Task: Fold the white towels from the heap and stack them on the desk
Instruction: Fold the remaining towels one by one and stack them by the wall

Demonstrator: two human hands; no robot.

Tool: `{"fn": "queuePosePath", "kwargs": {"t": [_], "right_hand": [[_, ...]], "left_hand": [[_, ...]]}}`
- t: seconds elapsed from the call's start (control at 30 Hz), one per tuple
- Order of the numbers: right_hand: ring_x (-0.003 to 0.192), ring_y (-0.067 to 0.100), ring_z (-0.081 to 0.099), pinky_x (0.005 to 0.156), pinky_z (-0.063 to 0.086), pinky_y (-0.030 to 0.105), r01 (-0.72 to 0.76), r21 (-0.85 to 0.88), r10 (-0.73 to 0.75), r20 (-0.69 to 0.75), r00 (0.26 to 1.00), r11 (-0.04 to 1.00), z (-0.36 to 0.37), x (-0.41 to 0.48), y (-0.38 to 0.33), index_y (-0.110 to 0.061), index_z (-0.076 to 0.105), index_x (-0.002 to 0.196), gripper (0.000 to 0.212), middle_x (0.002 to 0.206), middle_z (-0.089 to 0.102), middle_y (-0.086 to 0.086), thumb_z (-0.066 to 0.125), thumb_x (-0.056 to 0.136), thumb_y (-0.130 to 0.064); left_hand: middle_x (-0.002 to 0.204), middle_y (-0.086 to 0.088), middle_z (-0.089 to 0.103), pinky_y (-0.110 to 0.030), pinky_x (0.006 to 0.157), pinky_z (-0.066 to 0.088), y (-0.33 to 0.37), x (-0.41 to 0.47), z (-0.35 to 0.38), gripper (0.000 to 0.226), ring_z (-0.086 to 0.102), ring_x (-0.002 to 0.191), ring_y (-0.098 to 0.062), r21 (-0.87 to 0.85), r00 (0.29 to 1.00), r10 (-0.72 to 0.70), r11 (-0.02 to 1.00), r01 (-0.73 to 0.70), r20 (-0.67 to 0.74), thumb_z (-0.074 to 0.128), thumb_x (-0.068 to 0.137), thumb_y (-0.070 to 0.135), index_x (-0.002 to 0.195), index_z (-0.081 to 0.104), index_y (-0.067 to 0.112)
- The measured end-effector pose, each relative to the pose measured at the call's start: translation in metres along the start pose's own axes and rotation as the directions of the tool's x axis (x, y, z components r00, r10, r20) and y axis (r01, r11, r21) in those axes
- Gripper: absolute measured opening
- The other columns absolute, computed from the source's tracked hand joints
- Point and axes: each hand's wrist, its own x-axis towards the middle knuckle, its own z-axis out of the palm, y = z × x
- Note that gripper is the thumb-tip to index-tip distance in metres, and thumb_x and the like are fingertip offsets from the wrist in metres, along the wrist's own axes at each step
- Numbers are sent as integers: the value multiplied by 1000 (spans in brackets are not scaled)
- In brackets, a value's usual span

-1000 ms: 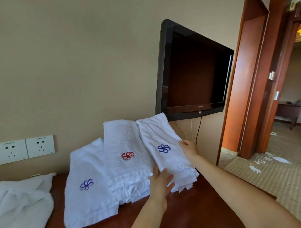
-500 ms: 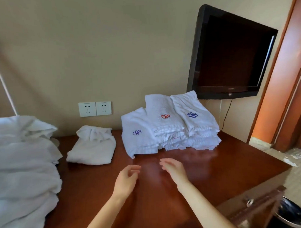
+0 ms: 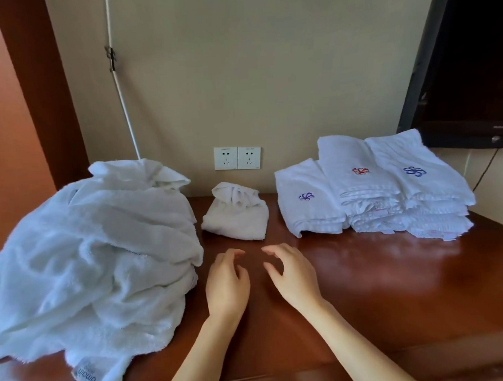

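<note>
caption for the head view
Left hand and right hand hover empty over brown wooden desk, between rumpled white towel heap and folded towel stacks

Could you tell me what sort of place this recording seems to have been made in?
Most likely a hotel guest room. Stacks of folded white towels with embroidered flower logos sit on a wooden desk, a heap of unfolded towels lies beside them, and a flat television is mounted on the wall.

Soft daylight, sheen on the desk [image 3: 390, 271], slight overall blur, wide-angle bending at edges.
</note>
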Motion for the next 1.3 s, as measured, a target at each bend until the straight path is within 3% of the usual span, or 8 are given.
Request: {"fn": "queuePosePath", "kwargs": {"t": [0.13,0.4,0.57,0.73,0.9,1.03,1.17,1.3], "right_hand": [[103,8,58,80,47,21,90,-63,-92,-33,995,994,16,26,5,-26,63,121,34,114,63,-14,66,87,-27],[146,12,19,114,23,28,-76,-91,95,235,967,993,56,87,26,-28,29,151,76,157,25,-6,64,87,-48],[146,15,19,116,19,30,-85,-134,126,339,932,987,71,110,32,-27,30,151,66,158,25,-2,50,94,-54],[109,26,56,89,41,35,-32,-223,71,166,984,974,75,113,36,-10,63,118,36,118,63,6,41,102,-34],[63,12,45,60,31,29,-171,196,152,106,983,966,62,102,33,-17,45,68,36,67,48,-4,47,100,-32],[71,24,57,70,39,27,-394,697,326,237,915,599,30,91,24,-3,59,81,36,76,63,12,52,96,-35],[105,19,67,91,51,35,-412,903,333,428,840,-122,-5,83,25,-11,67,110,29,111,71,6,43,101,-25],[76,22,71,62,57,29,-211,855,352,404,845,-474,-33,64,27,-7,68,90,18,88,71,10,51,87,-4]], "left_hand": [[129,10,52,-23,96,35,-13,16,2,36,46,117,-12,314,991,97,942,-122,95,44,95,22,130,53,28],[122,12,50,-26,97,38,-34,52,9,30,42,111,-10,370,986,108,917,-146,124,43,94,23,120,56,31],[125,11,50,-25,102,35,-38,60,14,36,42,113,-10,332,990,104,934,-129,92,45,93,25,128,51,29],[140,4,41,-22,106,28,-36,64,14,57,40,125,-12,223,998,54,973,-63,42,48,94,25,148,29,22],[155,-3,24,-30,117,21,-38,66,13,78,25,142,-15,27,1000,-13,1000,12,26,56,91,22,153,9,18],[160,1,9,-36,121,12,-37,69,9,93,11,147,-15,-131,996,-59,989,67,66,63,86,26,153,-2,25],[159,9,9,-46,117,26,-42,76,10,105,22,145,-16,-270,981,-167,944,189,102,62,68,60,148,-4,43],[157,4,21,-40,118,26,-31,76,8,96,27,143,-13,-543,969,-147,807,233,198,70,80,47,152,10,29]]}}
